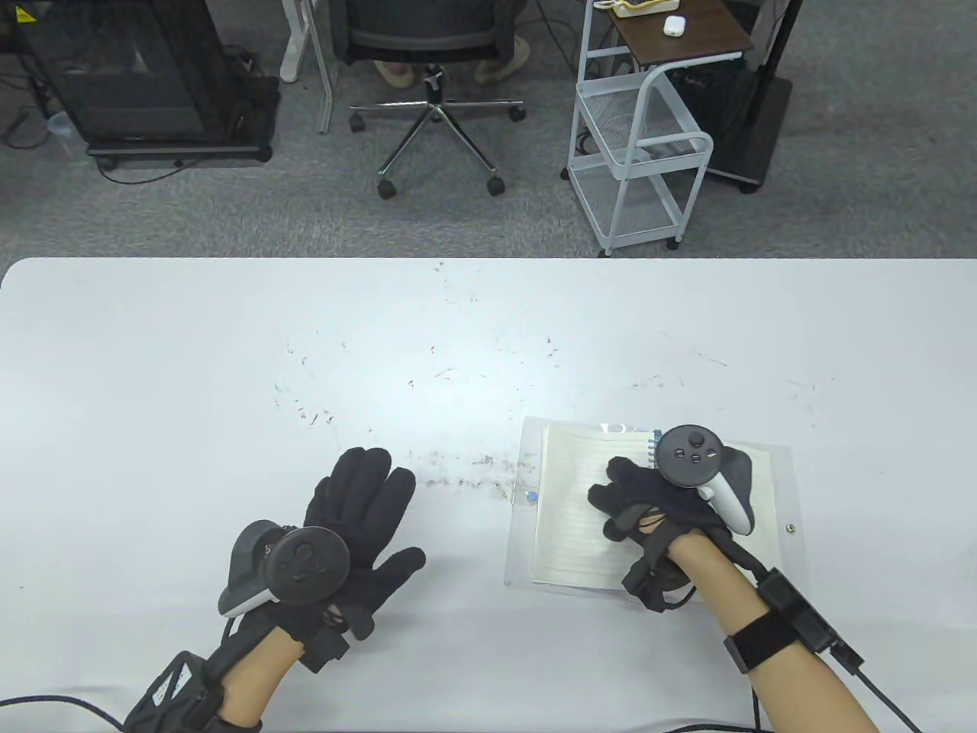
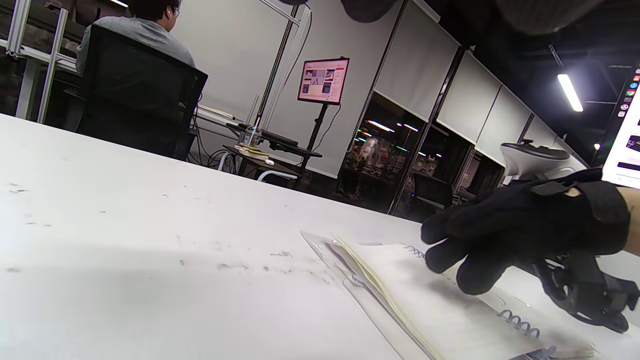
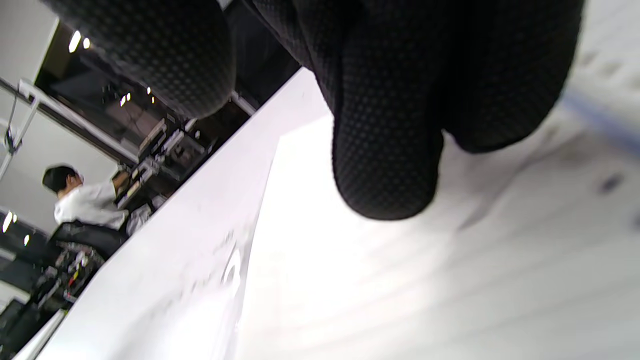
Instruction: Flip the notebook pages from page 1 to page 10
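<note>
A spiral notebook (image 1: 569, 519) lies open on the white table (image 1: 229, 343) at the right front, lined pages on the left of its blue spiral, a clear plastic cover spread on both sides. My right hand (image 1: 637, 500) rests over the left pages near the spiral, fingers curled down onto the paper. The left wrist view shows this hand (image 2: 480, 250) with fingertips on the page stack (image 2: 425, 305). In the right wrist view the fingertips (image 3: 385, 165) sit just above the lined page (image 3: 400, 290). My left hand (image 1: 362, 504) lies flat and open on the table, left of the notebook, holding nothing.
The table carries small dark scuff marks (image 1: 458, 481) between the hands. Beyond the far edge stand an office chair (image 1: 435, 84), a white wire cart (image 1: 641, 145) and a black cabinet (image 1: 137, 76).
</note>
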Available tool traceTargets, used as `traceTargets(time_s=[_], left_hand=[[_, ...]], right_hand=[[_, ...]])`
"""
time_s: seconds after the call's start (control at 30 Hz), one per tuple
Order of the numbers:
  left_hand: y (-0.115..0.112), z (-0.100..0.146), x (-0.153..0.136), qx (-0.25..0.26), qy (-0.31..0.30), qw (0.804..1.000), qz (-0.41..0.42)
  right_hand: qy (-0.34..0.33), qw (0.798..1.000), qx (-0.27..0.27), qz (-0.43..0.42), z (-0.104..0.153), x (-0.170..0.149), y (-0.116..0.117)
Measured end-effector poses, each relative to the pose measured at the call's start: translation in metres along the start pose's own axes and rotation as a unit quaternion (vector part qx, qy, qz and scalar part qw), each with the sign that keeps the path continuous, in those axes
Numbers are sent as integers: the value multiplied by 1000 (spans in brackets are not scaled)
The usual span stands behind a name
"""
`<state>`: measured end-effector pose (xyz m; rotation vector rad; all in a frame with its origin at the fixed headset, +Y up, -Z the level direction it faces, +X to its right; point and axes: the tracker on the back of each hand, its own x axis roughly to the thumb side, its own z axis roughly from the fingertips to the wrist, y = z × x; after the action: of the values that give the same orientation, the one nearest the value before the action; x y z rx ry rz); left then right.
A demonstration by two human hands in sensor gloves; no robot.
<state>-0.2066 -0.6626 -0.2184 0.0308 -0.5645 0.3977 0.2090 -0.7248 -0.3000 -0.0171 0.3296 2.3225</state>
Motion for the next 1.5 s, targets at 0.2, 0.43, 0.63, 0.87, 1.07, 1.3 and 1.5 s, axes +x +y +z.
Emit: traceTargets(time_s=[0.2,0.43,0.63,0.87,1.07,1.3,1.5], left_hand=[[-1,-1,-2,-3,4,1000,0],[-2,-1,-8,-3,17,1000,4],[-3,-1,-8,-6,21,1000,4],[-4,-2,-8,-11,21,1000,7],[-4,-2,-7,-12,21,1000,8],[-4,-2,-8,-9,22,1000,10],[-5,-3,-7,-11,19,1000,11]], right_hand=[[17,995,-96,5,15,-41,-45],[67,989,-77,103,14,-81,-53],[115,976,46,181,6,-99,-32],[119,967,65,214,4,-92,-22],[93,969,33,224,7,-79,-19],[56,984,0,167,13,-61,-28],[49,995,20,81,23,-56,-40]])
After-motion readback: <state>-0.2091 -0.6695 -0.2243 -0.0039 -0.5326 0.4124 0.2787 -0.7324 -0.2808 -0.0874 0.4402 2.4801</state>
